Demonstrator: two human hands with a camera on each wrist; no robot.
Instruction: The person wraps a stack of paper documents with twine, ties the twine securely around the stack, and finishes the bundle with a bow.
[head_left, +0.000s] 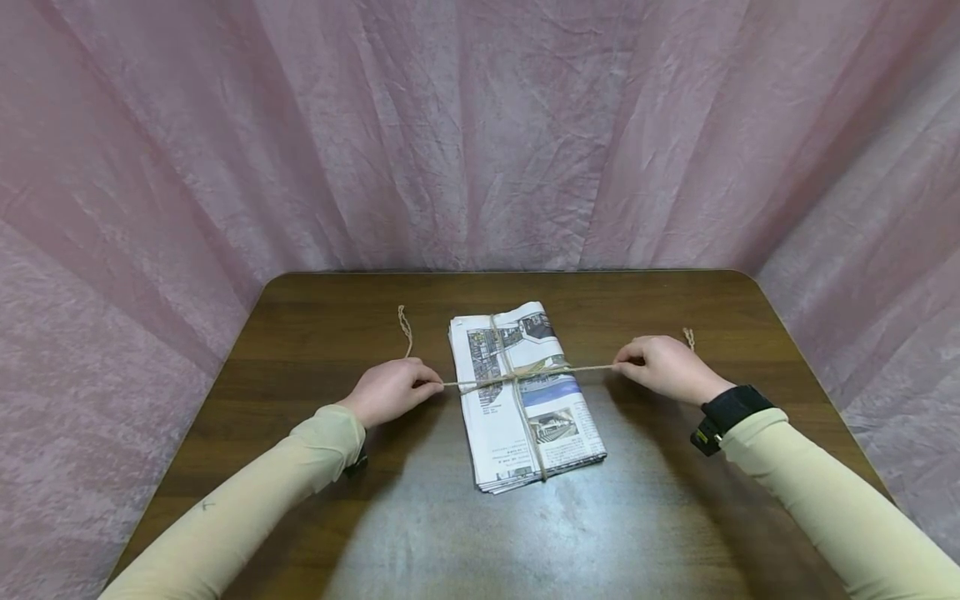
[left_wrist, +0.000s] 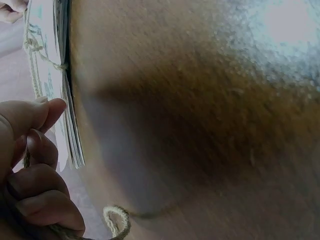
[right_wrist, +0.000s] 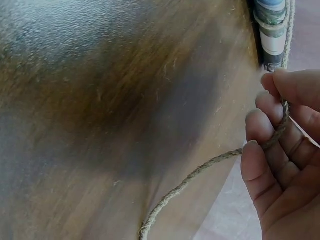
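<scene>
A stack of folded newspapers (head_left: 498,450) lies on the table, with twine (head_left: 532,429) wrapped around it lengthwise and crosswise and crossing near the middle of the top. To its left, my left hand (head_left: 393,390) pinches one end of the twine between thumb and forefinger. On the other side my right hand (head_left: 663,367) pinches the opposite end, and the strand between them runs straight across the bundle. A loose tail of twine (right_wrist: 187,182) trails out of the right palm in the right wrist view. Past the left hand, another tail (left_wrist: 116,220) curls in the left wrist view.
The brown wooden table (head_left: 315,308) has a glossy surface with a bright reflection near the front. A pink curtain (head_left: 450,150) hangs behind it and along both sides. A black wrist strap (head_left: 737,408) sits on the right wrist.
</scene>
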